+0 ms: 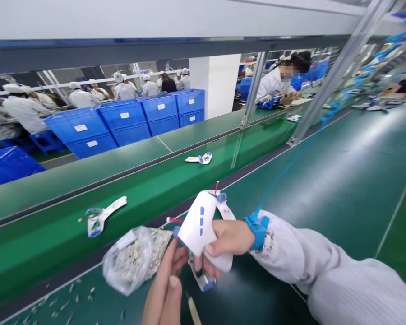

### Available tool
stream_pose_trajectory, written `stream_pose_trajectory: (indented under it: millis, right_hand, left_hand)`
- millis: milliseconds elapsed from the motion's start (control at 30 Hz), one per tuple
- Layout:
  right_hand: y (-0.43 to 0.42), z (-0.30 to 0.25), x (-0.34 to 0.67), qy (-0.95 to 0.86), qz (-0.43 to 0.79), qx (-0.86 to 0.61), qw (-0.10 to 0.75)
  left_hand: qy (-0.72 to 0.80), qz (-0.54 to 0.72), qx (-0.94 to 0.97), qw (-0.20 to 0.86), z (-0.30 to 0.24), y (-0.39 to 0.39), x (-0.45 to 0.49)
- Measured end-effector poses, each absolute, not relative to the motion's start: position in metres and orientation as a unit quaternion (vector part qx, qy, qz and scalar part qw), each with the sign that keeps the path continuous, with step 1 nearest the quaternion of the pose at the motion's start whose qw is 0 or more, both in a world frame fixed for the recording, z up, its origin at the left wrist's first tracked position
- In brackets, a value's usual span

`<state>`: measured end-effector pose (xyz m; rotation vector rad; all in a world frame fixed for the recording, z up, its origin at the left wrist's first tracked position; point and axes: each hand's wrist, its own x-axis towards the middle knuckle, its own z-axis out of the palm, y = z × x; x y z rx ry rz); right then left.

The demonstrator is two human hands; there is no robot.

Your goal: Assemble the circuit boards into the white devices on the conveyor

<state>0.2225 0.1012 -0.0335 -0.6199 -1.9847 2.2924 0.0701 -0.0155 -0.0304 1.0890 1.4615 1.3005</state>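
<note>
My right hand (232,239), with a blue strap at the wrist, grips a white plastic housing (198,221) that has three blue marks in a row. A red-tipped lead sticks out at its left, beside a blue part. Just left and below, my left hand (165,280) is open, its fingers stretched toward the housing's lower edge; whether they touch is unclear. Under the hands lies another white and blue piece (205,282), partly covered. Behind the right hand a similar assembly (225,205) with a blue ring shows in part.
A clear bag of small pale parts (131,262) lies left of my hands, loose bits scattered before it. A green conveyor belt (149,185) carries similar assemblies (103,216). A pale stick (193,311) lies nearby. Beyond are metal posts (253,88), blue bins (125,113) and several people.
</note>
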Motion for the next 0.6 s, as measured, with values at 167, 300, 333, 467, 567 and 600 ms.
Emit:
stream_pose_trajectory:
  millis: [167, 300, 333, 467, 567, 600]
  right_hand:
    - [0.061, -0.049, 0.176, -0.513, 0.85, -0.122, 0.007]
    - [0.048, -0.039, 0.158, -0.525, 0.845, -0.09, -0.056]
    - [0.045, -0.038, 0.155, -0.527, 0.844, -0.071, -0.075]
    - [0.027, -0.047, 0.143, -0.516, 0.855, -0.049, -0.008]
    - [0.016, -0.058, 0.137, -0.516, 0.815, -0.206, 0.165]
    - [0.015, -0.058, 0.136, -0.519, 0.788, -0.26, 0.207]
  left_hand:
    - [0.585, 0.592, 0.32, 0.452, -0.027, -0.037, 0.06]
    - [0.566, 0.553, 0.294, 0.536, -0.028, -0.057, 0.039]
    - [0.563, 0.55, 0.299, 0.539, -0.03, -0.06, 0.033]
    - [0.56, 0.594, 0.297, 0.496, -0.034, -0.068, 0.01]
    - [0.52, 0.655, 0.27, 0.478, -0.031, -0.069, -0.001]
    - [0.508, 0.664, 0.263, 0.48, -0.03, -0.069, -0.004]
